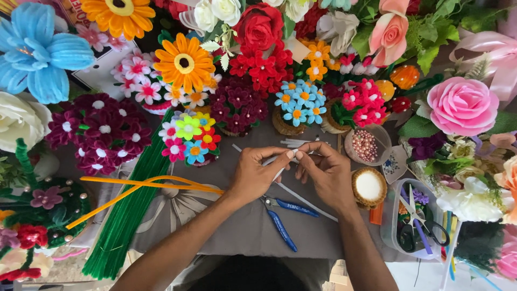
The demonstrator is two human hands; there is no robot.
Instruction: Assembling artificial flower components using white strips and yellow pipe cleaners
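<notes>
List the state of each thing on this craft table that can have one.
Left hand: pinching the thin white pipe cleaner.
Right hand: pinching the same white pipe cleaner.
Blue-handled pliers: lying on the grey cloth, handles spread.
Small round clear tub of pink beads: uncovered.

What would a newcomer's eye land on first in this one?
First, the two hands at centre, the left hand and right hand, pinching a white pipe cleaner between them over a grey cloth. Around them crowd handmade flowers: a big blue flower at top left, an orange daisy above, a pink rose at right. Blue-handled pliers lie just below the hands, and a green bundle of pipe cleaners slants at left.
</notes>
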